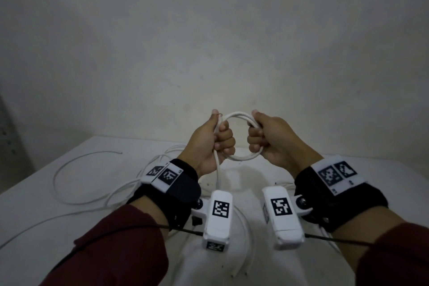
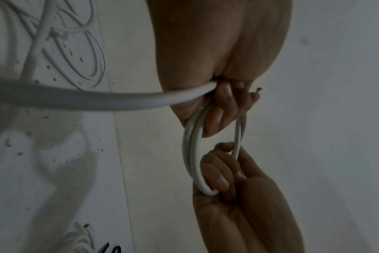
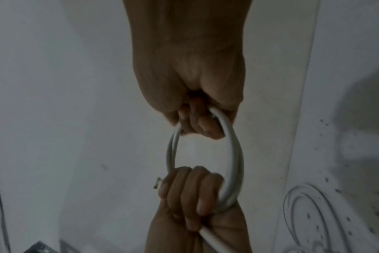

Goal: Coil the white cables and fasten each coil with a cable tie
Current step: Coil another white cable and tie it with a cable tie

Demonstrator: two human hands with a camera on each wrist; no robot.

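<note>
A small coil of white cable (image 1: 239, 115) is held up in the air over the table, between both hands. My left hand (image 1: 222, 139) grips the coil's left side with its fingers curled through the loop. My right hand (image 1: 257, 139) grips the right side the same way. The cable's free tail (image 1: 218, 174) drops from the left fist toward the table. In the left wrist view the coil (image 2: 190, 154) shows two or three turns and the tail (image 2: 97, 101) runs off left; a bare cable end (image 2: 259, 89) sticks out by the thumb. The right wrist view shows the coil (image 3: 234, 154) stretched between both fists. No cable tie is visible.
Loose white cables (image 1: 69, 181) lie in wide loops on the white table (image 1: 34, 204), to the left and under my wrists. More loops (image 2: 82, 56) lie beneath the hands. A plain wall stands close behind. A grey metal edge (image 1: 9, 137) is at far left.
</note>
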